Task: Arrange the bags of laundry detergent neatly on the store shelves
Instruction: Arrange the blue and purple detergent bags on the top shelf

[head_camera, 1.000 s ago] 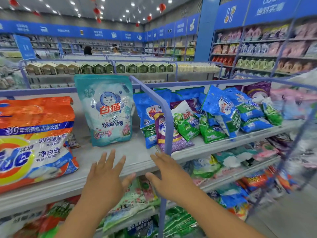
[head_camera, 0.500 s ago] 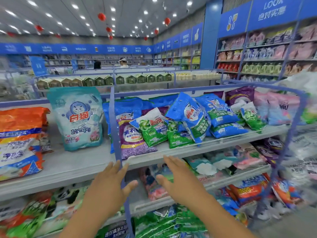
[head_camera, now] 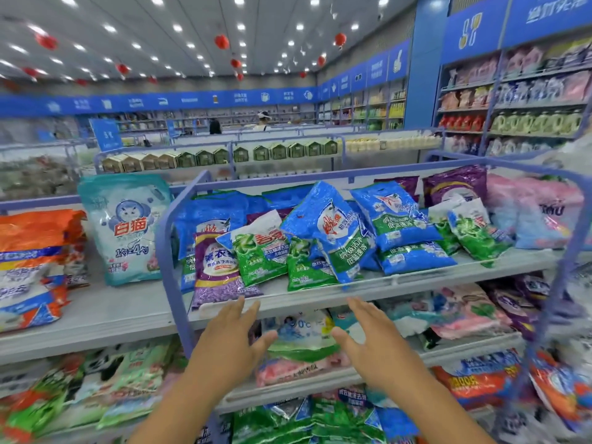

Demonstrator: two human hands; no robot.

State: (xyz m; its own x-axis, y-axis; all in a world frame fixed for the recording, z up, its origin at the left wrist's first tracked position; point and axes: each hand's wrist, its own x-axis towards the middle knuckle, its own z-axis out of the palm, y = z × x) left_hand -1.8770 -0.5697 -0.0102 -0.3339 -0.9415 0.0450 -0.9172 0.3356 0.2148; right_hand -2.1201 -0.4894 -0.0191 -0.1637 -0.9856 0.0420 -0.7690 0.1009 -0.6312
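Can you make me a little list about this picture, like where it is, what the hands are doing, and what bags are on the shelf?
place: a store aisle with blue-framed shelves
left hand: open, holding nothing, reaching toward the shelf edge
right hand: open, holding nothing, reaching too
messy pile: blue bag, green bag and purple bag lean on one another
standing bag: teal cat bag, upright in the next section
far left: orange bags, stacked

The single head-worn camera looks forward and slightly down, close to the top shelf (head_camera: 320,298). Store aisles stretch far behind.
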